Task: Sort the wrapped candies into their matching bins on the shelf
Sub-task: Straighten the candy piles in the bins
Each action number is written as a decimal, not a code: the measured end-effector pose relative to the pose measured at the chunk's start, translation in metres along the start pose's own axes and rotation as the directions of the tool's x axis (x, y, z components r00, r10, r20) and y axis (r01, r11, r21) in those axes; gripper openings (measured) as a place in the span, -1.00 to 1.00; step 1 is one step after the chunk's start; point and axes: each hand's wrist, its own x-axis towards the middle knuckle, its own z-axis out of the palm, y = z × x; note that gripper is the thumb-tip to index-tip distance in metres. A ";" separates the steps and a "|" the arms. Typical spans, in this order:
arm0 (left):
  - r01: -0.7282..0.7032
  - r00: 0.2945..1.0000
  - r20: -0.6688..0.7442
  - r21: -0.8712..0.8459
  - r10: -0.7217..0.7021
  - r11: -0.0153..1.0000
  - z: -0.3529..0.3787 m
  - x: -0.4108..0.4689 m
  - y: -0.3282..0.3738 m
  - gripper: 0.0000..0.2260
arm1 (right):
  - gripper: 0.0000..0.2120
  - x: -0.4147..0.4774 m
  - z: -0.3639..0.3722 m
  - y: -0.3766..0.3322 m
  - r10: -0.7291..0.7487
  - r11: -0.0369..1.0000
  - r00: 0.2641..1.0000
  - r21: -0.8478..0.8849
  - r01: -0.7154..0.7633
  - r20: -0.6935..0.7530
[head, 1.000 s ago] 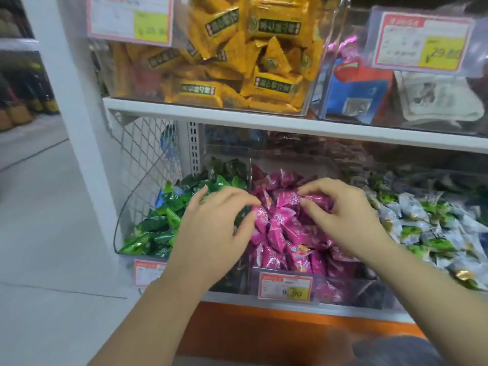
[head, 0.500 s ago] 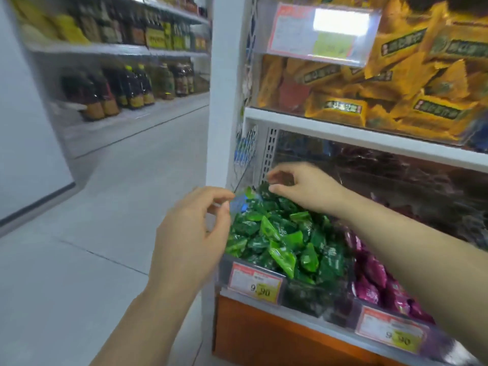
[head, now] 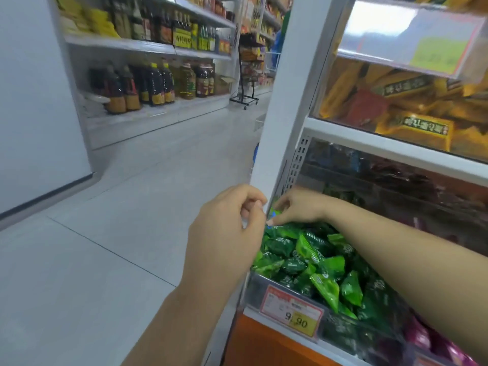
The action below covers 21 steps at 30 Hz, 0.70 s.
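**Item:** green-candy bin, lowest tier of the shelf, heaped with green wrapped candies. A price tag is on its front wall.

**Stray:** a blue wrapper at the bin's back left corner, against the white upright post.

**Right hand**: reaches over the heap to that corner. Its grip is drawn to a pinch, apparently on the blue wrapper.

**Left hand**: just outside the bin's left wall, fingers curled toward the thumb. I cannot tell whether they hold anything.

**Neighbours:** pink candies right of the bin, yellow packets on the tier above it.

**Step, as I judge it:** weeding a mismatched candy out of the green lot.

**Next move calls for:** lifting the blue piece clear without dragging any green ones along, then finding its own bin, which is not in sight.
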 end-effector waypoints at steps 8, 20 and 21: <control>0.005 1.000 0.004 0.003 -0.005 1.000 -0.003 -0.002 -0.001 -0.87 | -0.85 -0.026 -0.008 0.002 -0.088 0.970 0.985 0.212 0.119 -0.147; -0.177 0.976 0.106 -0.107 0.188 0.978 0.004 -0.012 0.018 -0.64 | -0.80 -0.111 -0.016 -0.023 -0.133 0.443 0.927 0.816 0.371 -0.349; -0.185 0.979 0.069 -0.121 0.194 0.975 0.004 -0.012 0.017 -0.66 | -0.79 -0.112 -0.015 -0.023 -0.138 0.425 0.927 0.824 0.374 -0.350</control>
